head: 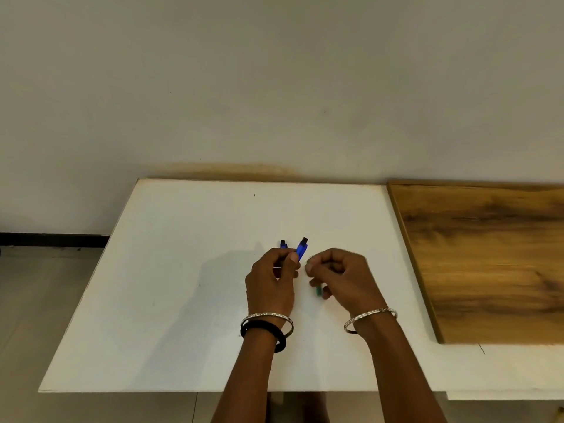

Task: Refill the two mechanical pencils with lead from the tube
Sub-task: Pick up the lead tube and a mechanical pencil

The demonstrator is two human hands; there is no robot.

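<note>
My left hand (271,282) holds two blue mechanical pencils above the white table (171,270). The left pencil (283,243) shows only its dark top end above my fingers. The right pencil (302,248) sticks up further, tilted to the right, with a dark cap end. My right hand (338,276) is curled just to the right of them, fingertips close to my left thumb. A small green lead tube (318,290) pokes out below its fingers. The lower parts of both pencils are hidden in my left hand.
A wooden board (488,257) lies on the table's right side, its left edge close to my right hand. A plain wall stands behind the table. The floor shows at the left, beyond the table's edge.
</note>
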